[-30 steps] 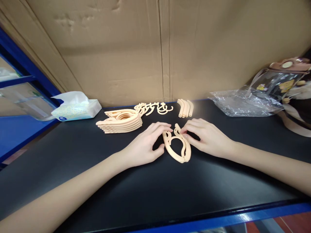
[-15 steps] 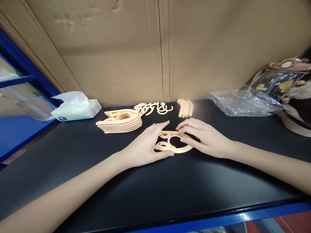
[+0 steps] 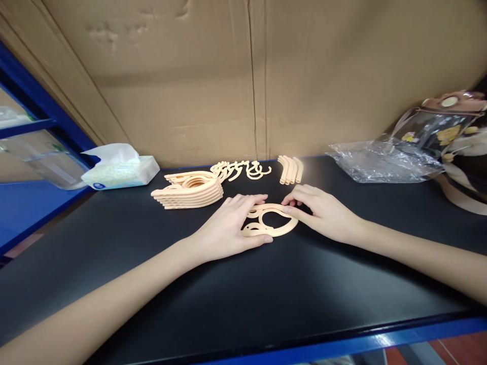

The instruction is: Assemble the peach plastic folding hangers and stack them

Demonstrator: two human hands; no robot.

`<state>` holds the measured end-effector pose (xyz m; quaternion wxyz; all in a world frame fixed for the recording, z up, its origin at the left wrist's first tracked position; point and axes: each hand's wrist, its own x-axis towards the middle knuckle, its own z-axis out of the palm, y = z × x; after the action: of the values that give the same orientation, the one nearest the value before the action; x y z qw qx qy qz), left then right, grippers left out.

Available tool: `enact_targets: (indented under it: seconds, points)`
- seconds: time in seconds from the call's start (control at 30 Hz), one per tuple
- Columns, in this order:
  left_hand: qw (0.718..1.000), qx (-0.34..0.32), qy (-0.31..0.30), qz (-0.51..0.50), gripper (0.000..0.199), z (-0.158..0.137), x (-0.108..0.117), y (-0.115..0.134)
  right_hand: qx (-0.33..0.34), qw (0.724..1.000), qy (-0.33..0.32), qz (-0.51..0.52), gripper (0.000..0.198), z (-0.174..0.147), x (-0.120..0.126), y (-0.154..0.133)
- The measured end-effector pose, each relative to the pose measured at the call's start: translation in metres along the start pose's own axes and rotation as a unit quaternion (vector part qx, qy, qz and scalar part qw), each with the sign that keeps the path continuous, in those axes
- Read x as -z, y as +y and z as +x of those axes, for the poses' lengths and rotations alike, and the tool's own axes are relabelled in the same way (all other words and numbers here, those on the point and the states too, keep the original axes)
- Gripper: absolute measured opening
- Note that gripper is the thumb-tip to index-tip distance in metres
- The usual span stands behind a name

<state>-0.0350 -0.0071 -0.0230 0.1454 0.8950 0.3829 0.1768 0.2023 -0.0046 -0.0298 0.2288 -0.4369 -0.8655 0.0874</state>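
Note:
A beige plastic folding-hanger body (image 3: pixel 282 231), with a round opening and curved arms, lies on the black table between my hands. My left hand (image 3: pixel 222 225) grips its left end, thumb along the near edge and fingers over the far edge. At the far right edge, the thumb and curled fingers of my right hand (image 3: pixel 325 210) pinch the same piece. Beyond my left hand sits a stack of similar hanger bodies (image 3: pixel 190 197). Several beige hooks (image 3: pixel 254 171) lie loose behind it, and several short curved beige tubes (image 3: pixel 291 170) are grouped to their right.
At the back left stands a tissue pack (image 3: pixel 122 171), beside a blue frame (image 3: pixel 72 121). A crumpled clear plastic bag (image 3: pixel 384 162) and a transparent bottle (image 3: pixel 433 129) with a strap occupy the back right. Cardboard (image 3: pixel 171 86) rises behind the black table (image 3: pixel 258 299).
My right fingers have drawn in from a looser spread and now pinch the far right edge of the hanger body. The piece has shifted slightly; my left hand stays nearly still.

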Motion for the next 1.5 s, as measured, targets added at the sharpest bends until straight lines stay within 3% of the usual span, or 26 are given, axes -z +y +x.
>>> enact_targets:
  seconds: [0.17, 0.27, 0.47, 0.57, 0.7, 0.97, 1.27, 1.4, 1.5]
  points:
    - [1.000, 0.006, 0.017, -0.007, 0.069, -0.002, -0.003, -0.003, -0.001, 1.000, -0.009, 0.011, 0.029, 0.000, 0.000, 0.000]
    - [0.998, -0.025, 0.050, 0.036, 0.072, -0.002, -0.002, -0.002, -0.047, 0.995, -0.017, 0.083, 0.030, 0.001, -0.001, 0.002]
    - [0.978, -0.132, 0.111, 0.114, 0.067, -0.001, 0.004, 0.001, -0.118, 0.934, -0.075, 0.329, 0.038, 0.003, 0.004, 0.000]
    - [0.977, -0.139, 0.111, 0.117, 0.068, -0.002, 0.005, 0.001, -0.126, 0.904, -0.091, 0.399, 0.037, 0.004, 0.006, -0.001]
    - [0.978, -0.137, 0.105, 0.114, 0.070, -0.001, 0.005, -0.001, -0.122, 0.886, -0.093, 0.436, 0.033, 0.002, 0.005, 0.001]
    - [0.968, -0.145, 0.118, 0.167, 0.070, 0.000, 0.006, -0.001, -0.118, 0.890, -0.097, 0.431, 0.033, 0.002, 0.005, 0.002]
    - [0.950, -0.133, 0.120, 0.257, 0.056, -0.001, 0.009, 0.010, -0.083, 0.900, -0.098, 0.417, 0.036, 0.002, 0.005, 0.002]
    - [0.949, -0.082, 0.146, 0.268, 0.059, 0.002, 0.029, 0.012, -0.086, 0.890, -0.052, 0.445, 0.047, 0.002, 0.003, 0.007]
    - [0.948, -0.020, 0.176, 0.264, 0.068, 0.002, 0.061, 0.006, -0.057, 0.934, -0.034, 0.350, 0.040, 0.002, 0.004, 0.010]
